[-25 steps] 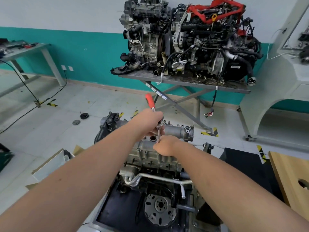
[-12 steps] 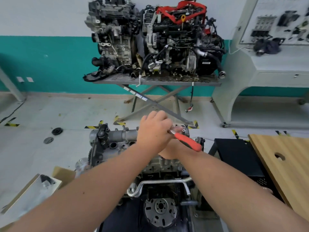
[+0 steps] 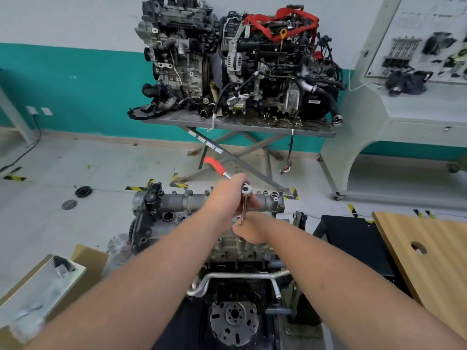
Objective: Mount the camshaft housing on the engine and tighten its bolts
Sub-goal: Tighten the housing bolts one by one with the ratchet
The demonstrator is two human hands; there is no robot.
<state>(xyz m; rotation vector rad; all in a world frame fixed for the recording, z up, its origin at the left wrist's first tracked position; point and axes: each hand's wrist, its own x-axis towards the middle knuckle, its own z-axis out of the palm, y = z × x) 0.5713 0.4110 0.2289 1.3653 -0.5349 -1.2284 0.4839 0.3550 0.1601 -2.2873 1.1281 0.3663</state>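
Head view: we see both bare arms reaching over the engine (image 3: 235, 251) in front of us. Our left hand (image 3: 225, 198) is clenched around the ratchet wrench (image 3: 228, 175), gripping the shaft just below the ratchet head, while the red handle sticks up and away to the left. From the head an extension bar (image 3: 243, 210) runs straight down. Our right hand (image 3: 250, 229) sits at the bar's lower end with its fingers curled around it, above the top of the engine; the socket and the bolt under it are hidden by the hand.

The camshaft housing (image 3: 199, 202) lies across the top of the engine, a silver casting running left to right behind our hands, with a black bracket at its left end. Lower down, a bent metal pipe (image 3: 240, 277) crosses the engine's near face above the flywheel (image 3: 233, 322).

At lower left an open cardboard box (image 3: 86, 261) holds a pale tray with crumpled clear plastic and something dark in it; we cannot tell what. To the right stands a wooden worktop (image 3: 429, 251) with a round hole. Against the teal wall, 2 more engines (image 3: 240, 61) sit on a folding metal stand (image 3: 240, 125). 2 dark round parts (image 3: 75, 198) lie on the floor at left.
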